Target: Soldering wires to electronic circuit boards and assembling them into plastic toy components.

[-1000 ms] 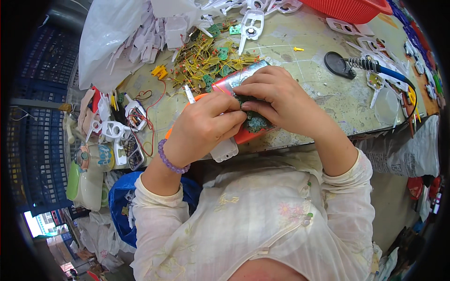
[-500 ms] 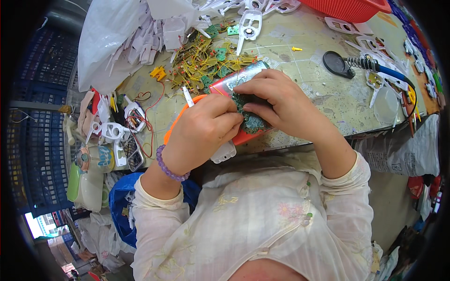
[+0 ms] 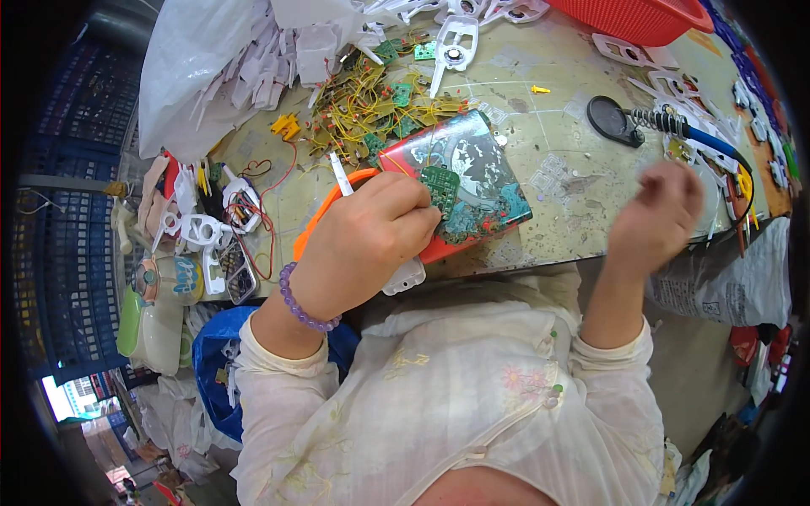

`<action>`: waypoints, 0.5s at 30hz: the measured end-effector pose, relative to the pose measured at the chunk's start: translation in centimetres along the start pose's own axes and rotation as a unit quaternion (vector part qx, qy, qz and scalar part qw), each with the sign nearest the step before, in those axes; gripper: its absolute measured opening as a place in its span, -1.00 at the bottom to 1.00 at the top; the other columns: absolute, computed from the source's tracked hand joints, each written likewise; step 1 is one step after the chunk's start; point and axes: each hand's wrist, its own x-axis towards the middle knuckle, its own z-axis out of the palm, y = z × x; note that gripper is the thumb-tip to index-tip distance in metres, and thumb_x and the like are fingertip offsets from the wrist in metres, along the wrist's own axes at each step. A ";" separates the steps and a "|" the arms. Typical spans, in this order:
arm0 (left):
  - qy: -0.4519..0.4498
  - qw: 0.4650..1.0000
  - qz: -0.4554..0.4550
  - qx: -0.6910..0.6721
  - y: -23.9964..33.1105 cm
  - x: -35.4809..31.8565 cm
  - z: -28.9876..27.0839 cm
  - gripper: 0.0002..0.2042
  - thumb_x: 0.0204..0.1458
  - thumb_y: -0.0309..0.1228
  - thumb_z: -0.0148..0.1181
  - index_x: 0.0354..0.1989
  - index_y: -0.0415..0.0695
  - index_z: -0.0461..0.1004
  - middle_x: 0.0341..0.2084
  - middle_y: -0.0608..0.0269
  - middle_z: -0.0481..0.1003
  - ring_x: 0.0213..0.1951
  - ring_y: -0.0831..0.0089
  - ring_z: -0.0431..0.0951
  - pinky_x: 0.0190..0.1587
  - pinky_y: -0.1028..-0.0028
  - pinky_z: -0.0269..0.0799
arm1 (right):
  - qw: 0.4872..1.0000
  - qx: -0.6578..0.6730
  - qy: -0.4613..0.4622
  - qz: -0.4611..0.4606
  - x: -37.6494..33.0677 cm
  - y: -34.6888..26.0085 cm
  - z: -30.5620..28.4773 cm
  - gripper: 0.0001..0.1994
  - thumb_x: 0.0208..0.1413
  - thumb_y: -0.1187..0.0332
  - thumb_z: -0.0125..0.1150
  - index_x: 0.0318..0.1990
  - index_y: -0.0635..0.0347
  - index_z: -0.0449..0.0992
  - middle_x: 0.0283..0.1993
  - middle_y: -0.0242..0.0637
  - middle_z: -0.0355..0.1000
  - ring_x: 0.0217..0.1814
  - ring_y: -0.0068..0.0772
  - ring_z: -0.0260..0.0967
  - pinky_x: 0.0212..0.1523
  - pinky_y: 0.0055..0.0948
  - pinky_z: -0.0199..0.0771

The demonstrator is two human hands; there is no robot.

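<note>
My left hand (image 3: 367, 240) is closed on a small green circuit board (image 3: 439, 184) and a white plastic shell (image 3: 405, 277), held over a flat red tin lid with a printed picture (image 3: 481, 181) at the bench's near edge. A white stick (image 3: 339, 173) and an orange curved piece (image 3: 325, 211) show behind the hand. My right hand (image 3: 658, 215) is lifted off to the right, blurred, fingers curled, nothing visible in it. It hangs near the soldering iron (image 3: 700, 139) lying on its stand.
A heap of green boards with yellow wires (image 3: 371, 105) lies behind the tin. White plastic shells (image 3: 456, 38) and a plastic bag (image 3: 198, 72) sit at the back, a red basket (image 3: 645, 17) top right. Parts and wires (image 3: 211, 228) crowd the left edge.
My right hand has left the circuit board and swung away to the right. The left hand still holds the board over the tin, which now shows uncovered.
</note>
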 end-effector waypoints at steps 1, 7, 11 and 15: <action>-0.001 1.000 0.004 0.002 0.0 0.1 -0.1 -0.83 -0.30 -0.61 0.31 -0.45 -0.26 0.51 -0.44 0.20 0.45 -0.36 0.29 0.51 -0.34 0.39 0.46 | 0.999 0.001 0.046 -0.020 1.7 0.3 -1.9 -0.88 0.14 0.52 0.07 -0.18 0.30 0.36 -0.44 -0.33 0.34 -0.44 -0.62 0.22 -0.44 -0.62 0.23; -0.005 1.000 0.023 0.015 -0.1 -0.1 0.1 -0.83 -0.28 -0.58 0.22 -0.42 -0.25 0.49 -0.42 0.23 0.42 -0.31 0.31 0.49 -0.31 0.43 0.45 | 0.987 -0.155 0.022 -0.017 9.0 0.8 -7.0 -0.64 0.00 0.45 0.31 -0.08 0.29 0.30 -0.49 -0.45 0.30 -0.53 -0.77 0.11 -0.57 -0.67 0.08; -0.017 0.999 0.032 0.030 -0.1 -0.1 0.2 -0.84 -0.25 -0.55 0.13 -0.41 -0.23 0.47 -0.41 0.25 0.39 -0.28 0.34 0.47 -0.28 0.46 0.45 | 0.955 -0.290 -0.066 -0.019 11.1 0.5 -6.5 -0.74 0.07 0.29 0.28 -0.24 0.35 0.49 -0.40 -0.43 0.41 -0.45 -0.66 0.24 -0.43 -0.65 0.18; -0.012 0.999 0.031 0.032 -0.2 -0.3 0.3 -0.84 -0.24 -0.55 0.12 -0.41 -0.24 0.47 -0.41 0.24 0.39 -0.27 0.33 0.47 -0.29 0.45 0.45 | 0.875 -0.479 -0.065 0.029 13.0 -0.1 -7.3 -0.65 0.17 0.13 0.15 -0.25 0.33 0.54 -0.44 -0.44 0.41 -0.42 -0.62 0.26 -0.33 -0.58 0.25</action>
